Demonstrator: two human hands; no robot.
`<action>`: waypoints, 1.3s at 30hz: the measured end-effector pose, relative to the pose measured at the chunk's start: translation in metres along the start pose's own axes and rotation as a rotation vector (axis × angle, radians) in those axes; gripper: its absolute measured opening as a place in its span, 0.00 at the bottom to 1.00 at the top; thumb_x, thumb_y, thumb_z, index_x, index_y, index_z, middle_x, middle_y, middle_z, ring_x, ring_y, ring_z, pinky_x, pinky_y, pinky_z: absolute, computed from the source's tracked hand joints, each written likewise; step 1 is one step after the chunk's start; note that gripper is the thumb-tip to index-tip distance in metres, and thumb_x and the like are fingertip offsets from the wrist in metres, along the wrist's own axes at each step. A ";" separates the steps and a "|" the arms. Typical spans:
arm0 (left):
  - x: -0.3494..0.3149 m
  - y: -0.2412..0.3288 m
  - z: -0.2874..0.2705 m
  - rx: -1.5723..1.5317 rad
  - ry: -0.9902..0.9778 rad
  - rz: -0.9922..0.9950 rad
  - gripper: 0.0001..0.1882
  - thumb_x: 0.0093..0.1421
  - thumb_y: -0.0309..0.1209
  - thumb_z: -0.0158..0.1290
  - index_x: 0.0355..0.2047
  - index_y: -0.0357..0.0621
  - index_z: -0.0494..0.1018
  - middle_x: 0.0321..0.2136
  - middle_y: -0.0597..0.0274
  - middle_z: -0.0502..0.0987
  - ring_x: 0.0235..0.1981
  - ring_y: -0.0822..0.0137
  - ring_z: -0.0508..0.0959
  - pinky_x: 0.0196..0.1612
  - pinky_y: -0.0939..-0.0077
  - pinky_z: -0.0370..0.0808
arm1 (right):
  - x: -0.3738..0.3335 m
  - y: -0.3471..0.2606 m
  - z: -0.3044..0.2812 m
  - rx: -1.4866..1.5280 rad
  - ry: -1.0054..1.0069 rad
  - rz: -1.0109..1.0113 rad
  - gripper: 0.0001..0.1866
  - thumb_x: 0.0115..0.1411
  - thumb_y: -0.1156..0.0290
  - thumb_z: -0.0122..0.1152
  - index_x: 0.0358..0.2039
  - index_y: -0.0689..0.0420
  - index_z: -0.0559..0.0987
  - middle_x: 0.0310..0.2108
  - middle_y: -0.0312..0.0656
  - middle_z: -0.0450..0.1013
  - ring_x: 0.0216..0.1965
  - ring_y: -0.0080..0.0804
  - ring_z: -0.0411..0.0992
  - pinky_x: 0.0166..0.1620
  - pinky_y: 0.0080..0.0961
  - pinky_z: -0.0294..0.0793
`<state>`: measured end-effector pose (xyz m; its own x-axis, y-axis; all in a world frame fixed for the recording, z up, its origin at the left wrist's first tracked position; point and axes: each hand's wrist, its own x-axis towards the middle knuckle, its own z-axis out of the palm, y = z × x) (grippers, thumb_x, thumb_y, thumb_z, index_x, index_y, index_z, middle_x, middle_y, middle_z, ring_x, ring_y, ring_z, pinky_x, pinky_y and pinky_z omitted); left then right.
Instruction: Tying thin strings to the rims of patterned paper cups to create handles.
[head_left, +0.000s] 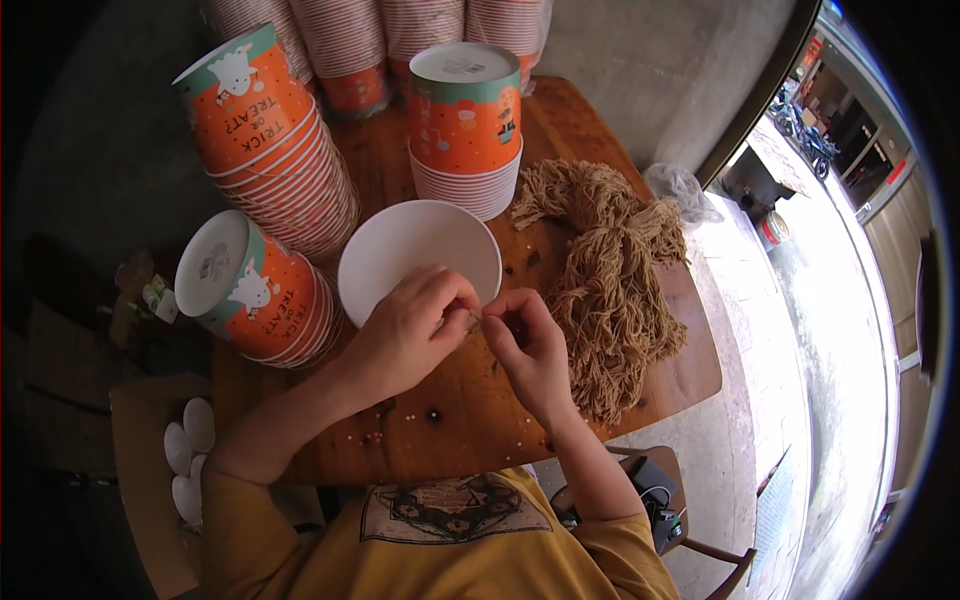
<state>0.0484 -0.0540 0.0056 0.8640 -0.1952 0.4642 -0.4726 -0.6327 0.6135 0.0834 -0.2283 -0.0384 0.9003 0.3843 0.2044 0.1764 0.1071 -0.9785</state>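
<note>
My left hand [422, 322] and my right hand [530, 348] meet at the near right rim of a white paper bucket [415, 235], which stands with its open mouth toward me. Both hands are closed, fingertips pinched together almost touching. Whatever lies between the fingertips is too small to make out. To the right of my right hand lies a thick bundle of tan cord lengths [622, 290], gathered near its upper part.
Upside-down stacks of orange and green printed paper buckets stand left [255, 290], far left [265, 140] and behind [465, 130]. More wrapped stacks [345, 50] line the wall. Tiny pale bits dot the wooden table [470, 430]. A cardboard box [150, 480] with white round pieces sits lower left.
</note>
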 end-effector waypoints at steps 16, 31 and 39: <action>0.004 0.013 -0.005 0.525 0.014 0.249 0.11 0.51 0.18 0.55 0.33 0.41 0.66 0.29 0.57 0.69 0.34 0.57 0.73 0.40 0.64 0.72 | 0.000 -0.011 0.007 -0.436 0.038 -0.214 0.07 0.55 0.76 0.64 0.33 0.58 0.74 0.27 0.39 0.69 0.24 0.28 0.70 0.29 0.25 0.71; 0.005 0.001 -0.010 -0.242 -0.099 -0.197 0.05 0.59 0.21 0.53 0.32 0.38 0.67 0.29 0.63 0.72 0.29 0.73 0.73 0.33 0.78 0.72 | -0.002 -0.009 0.003 -0.345 0.043 -0.155 0.07 0.55 0.77 0.64 0.33 0.59 0.74 0.27 0.38 0.69 0.23 0.25 0.66 0.28 0.22 0.69; 0.008 0.002 -0.013 -0.330 -0.134 -0.249 0.03 0.60 0.23 0.52 0.32 0.39 0.68 0.28 0.65 0.72 0.25 0.75 0.71 0.28 0.78 0.69 | -0.002 -0.006 0.001 -0.346 0.058 -0.116 0.07 0.56 0.75 0.63 0.34 0.59 0.73 0.24 0.38 0.69 0.21 0.23 0.65 0.27 0.21 0.69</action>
<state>0.0522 -0.0473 0.0186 0.9634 -0.1757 0.2024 -0.2580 -0.4032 0.8780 0.0801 -0.2286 -0.0330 0.8857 0.3339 0.3226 0.3942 -0.1737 -0.9025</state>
